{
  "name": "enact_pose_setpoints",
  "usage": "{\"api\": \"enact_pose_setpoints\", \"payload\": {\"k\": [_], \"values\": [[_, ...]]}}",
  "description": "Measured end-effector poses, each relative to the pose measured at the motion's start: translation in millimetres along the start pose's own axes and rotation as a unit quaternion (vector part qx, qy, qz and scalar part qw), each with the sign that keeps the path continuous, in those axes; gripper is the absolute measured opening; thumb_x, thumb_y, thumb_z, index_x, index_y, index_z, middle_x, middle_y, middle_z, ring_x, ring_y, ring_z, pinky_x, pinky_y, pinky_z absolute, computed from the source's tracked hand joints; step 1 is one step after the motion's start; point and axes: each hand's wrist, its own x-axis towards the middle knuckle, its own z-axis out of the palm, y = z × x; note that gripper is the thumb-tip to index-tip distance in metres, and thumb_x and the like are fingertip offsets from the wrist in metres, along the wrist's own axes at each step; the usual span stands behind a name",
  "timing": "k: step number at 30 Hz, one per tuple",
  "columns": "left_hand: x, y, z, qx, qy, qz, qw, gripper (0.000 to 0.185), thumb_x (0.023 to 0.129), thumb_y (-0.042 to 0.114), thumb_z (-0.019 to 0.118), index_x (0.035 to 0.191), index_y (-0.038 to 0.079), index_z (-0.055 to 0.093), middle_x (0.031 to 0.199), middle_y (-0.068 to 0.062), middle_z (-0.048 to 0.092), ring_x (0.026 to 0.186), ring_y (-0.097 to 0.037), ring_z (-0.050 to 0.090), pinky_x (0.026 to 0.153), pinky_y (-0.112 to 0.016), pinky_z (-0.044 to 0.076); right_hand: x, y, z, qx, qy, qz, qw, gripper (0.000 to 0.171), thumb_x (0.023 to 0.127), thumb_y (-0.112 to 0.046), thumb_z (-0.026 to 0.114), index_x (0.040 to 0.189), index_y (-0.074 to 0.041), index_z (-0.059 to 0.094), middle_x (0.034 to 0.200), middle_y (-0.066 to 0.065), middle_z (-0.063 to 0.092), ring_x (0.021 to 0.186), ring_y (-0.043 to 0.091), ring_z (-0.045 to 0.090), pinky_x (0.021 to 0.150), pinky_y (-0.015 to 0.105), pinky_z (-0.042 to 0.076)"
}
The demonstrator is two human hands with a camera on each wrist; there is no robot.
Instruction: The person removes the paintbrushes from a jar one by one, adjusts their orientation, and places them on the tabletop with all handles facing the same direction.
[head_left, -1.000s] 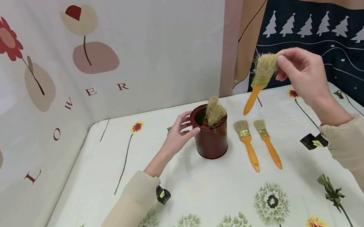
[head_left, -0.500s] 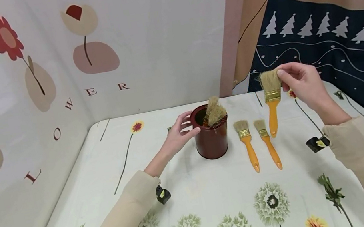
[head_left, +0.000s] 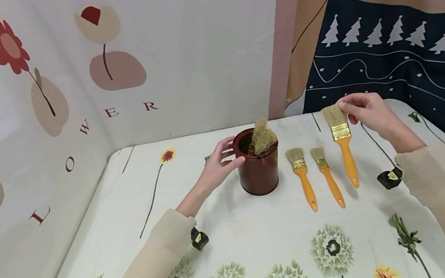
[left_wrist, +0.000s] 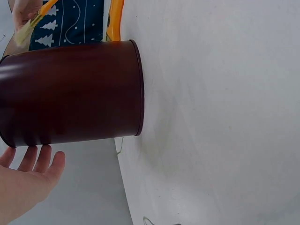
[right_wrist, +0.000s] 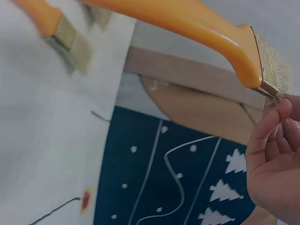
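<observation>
Head view: right hand (head_left: 367,114) pinches a paintbrush (head_left: 340,138) by its bristle tuft, thumb and fingertips closed on the hairs, handle hanging down toward the table (head_left: 239,235). Handle tip looks at or just above the cloth; can't tell if it touches. It sits just right of two smaller brushes (head_left: 315,175) lying flat side by side, handles toward the person.

Left hand (head_left: 219,162) rests against the left side of a dark red can (head_left: 257,167), fingers lightly curved round the wall, not a tight grip. The can stands upright, with another brush's bristles (head_left: 263,137) sticking out of the top.

Right wrist view: fingertips (right_wrist: 274,119) are on the bristles right at the metal band, orange handle (right_wrist: 187,23) running away up and left.

Handling, my read: brush is light, with a stiff smooth handle and soft, splaying bristles. A bristle pinch is weak and lets the handle swing; the band or handle gives better control.

Look: pale tan bristles, brass-coloured band, glossy orange handle with rounded end.
</observation>
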Motion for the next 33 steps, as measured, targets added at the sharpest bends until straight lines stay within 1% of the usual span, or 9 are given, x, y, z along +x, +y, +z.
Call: {"api": "enact_pose_setpoints", "payload": {"k": [3,10,14,17,19,22,28,30,33], "values": [[0.2,-0.1,-0.3,0.000,0.000,0.001,1.0000,0.058,0.085,0.011,0.059,0.135,0.004,0.030,0.128,-0.017,0.038,0.114,-0.028,0.040,0.091,-0.035,0.039,10,33,-2,-0.045,0.011,0.029,0.999,0.037,0.084,-0.046,0.052,0.110,-0.022,0.061,0.080,0.006,0.056,0.062,0.020,0.048,0.040,0.037,0.034],[0.0,-1.1,0.2,0.000,0.000,0.003,1.0000,0.058,0.085,0.011,0.059,0.135,0.003,0.030,0.128,-0.018,0.038,0.114,-0.030,0.040,0.091,-0.035,0.039,-3,19,5,-0.005,-0.003,0.077,0.997,0.033,0.088,-0.033,0.054,0.108,-0.008,0.060,0.074,0.008,0.055,0.059,0.019,0.047,0.046,0.041,0.033],[0.2,-1.0,0.2,-0.003,0.001,0.004,1.0000,0.058,0.085,0.010,0.059,0.135,0.003,0.029,0.128,-0.018,0.038,0.114,-0.029,0.040,0.090,-0.035,0.039,1,43,9,-0.035,0.008,0.073,0.997,0.040,0.083,-0.045,0.055,0.105,-0.012,0.060,0.075,0.005,0.054,0.056,0.016,0.048,0.043,0.037,0.038],[0.2,-1.0,0.2,-0.004,0.001,0.003,1.0000,0.058,0.085,0.011,0.059,0.135,0.003,0.030,0.128,-0.017,0.038,0.114,-0.029,0.040,0.091,-0.036,0.038,-1,48,12,-0.016,-0.003,0.073,0.997,0.038,0.084,-0.040,0.057,0.105,-0.008,0.060,0.076,0.006,0.054,0.055,0.017,0.047,0.044,0.029,0.038],[0.3,-1.3,0.3,-0.005,0.000,0.003,1.0000,0.058,0.085,0.011,0.059,0.135,0.003,0.030,0.128,-0.018,0.038,0.114,-0.029,0.040,0.091,-0.038,0.037,-5,40,14,-0.007,-0.013,0.092,0.996,0.035,0.086,-0.035,0.057,0.106,-0.006,0.059,0.076,0.006,0.054,0.055,0.018,0.047,0.044,0.031,0.038],[0.2,-1.9,0.4,-0.008,0.000,0.004,1.0000,0.058,0.085,0.010,0.059,0.135,0.003,0.030,0.128,-0.018,0.038,0.114,-0.030,0.040,0.091,-0.040,0.037,-18,14,20,-0.014,-0.021,0.138,0.990,0.032,0.087,-0.031,0.055,0.107,-0.006,0.058,0.077,0.004,0.054,0.056,0.017,0.047,0.048,0.035,0.039],[0.1,-2.2,0.0,-0.006,0.001,0.004,1.0000,0.058,0.085,0.011,0.059,0.135,0.004,0.030,0.128,-0.018,0.038,0.114,-0.030,0.040,0.091,-0.039,0.037,-45,-42,28,-0.043,-0.051,0.156,0.985,0.039,0.091,-0.023,0.047,0.116,0.007,0.048,0.077,0.003,0.050,0.056,0.013,0.044,0.057,0.032,0.040],[0.1,-2.0,-0.1,-0.005,0.001,0.002,1.0000,0.058,0.085,0.012,0.059,0.135,0.004,0.030,0.128,-0.017,0.038,0.114,-0.029,0.040,0.091,-0.037,0.038,-49,-48,30,-0.046,-0.057,0.162,0.984,0.039,0.092,-0.019,0.045,0.117,0.011,0.046,0.078,0.003,0.050,0.056,0.012,0.044,0.057,0.027,0.040],[0.1,-2.0,0.0,-0.002,0.000,0.002,1.0000,0.058,0.085,0.012,0.059,0.135,0.004,0.030,0.128,-0.017,0.038,0.114,-0.029,0.040,0.091,-0.037,0.038,-50,-43,30,-0.048,-0.062,0.185,0.980,0.040,0.092,-0.019,0.044,0.118,0.011,0.045,0.078,0.001,0.049,0.057,0.011,0.044,0.058,0.026,0.041]]}}
